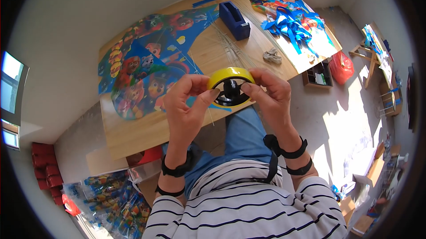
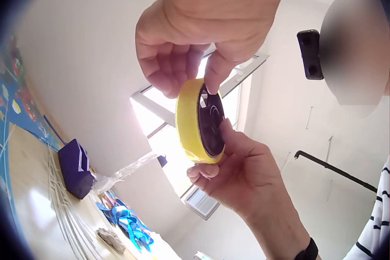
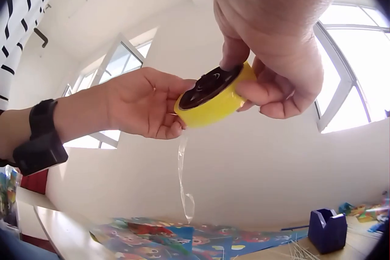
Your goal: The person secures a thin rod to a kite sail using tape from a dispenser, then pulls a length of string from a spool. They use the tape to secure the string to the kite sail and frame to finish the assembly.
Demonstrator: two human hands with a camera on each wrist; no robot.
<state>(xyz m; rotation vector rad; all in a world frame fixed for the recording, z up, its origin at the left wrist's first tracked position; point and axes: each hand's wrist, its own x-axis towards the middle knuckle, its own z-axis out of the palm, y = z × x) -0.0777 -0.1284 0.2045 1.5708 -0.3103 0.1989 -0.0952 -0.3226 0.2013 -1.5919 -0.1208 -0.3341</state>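
Both hands hold a roll of yellow tape (image 1: 218,76) with a black spoked core (image 1: 231,89) in its centre, raised above the table's near edge. My left hand (image 1: 188,101) pinches its left side, thumb on the core and fingers against the outer rim. On the opposite side my right hand (image 1: 273,94) grips it the same way, thumb at the core. A crumpled strip of clear tape (image 3: 181,178) dangles below the roll in the right wrist view. A dark blue tape dispenser (image 1: 234,20) stands on the table beyond the hands.
Printed cartoon sheets (image 1: 153,57) cover the table's left side. Thin pale sticks (image 1: 230,48) lie near the dispenser. Blue ribbons (image 1: 290,28) are heaped at right, with a small crumpled beige item (image 1: 272,56) nearby. A red bag (image 1: 341,68) and an open box (image 1: 317,77) sit on the floor.
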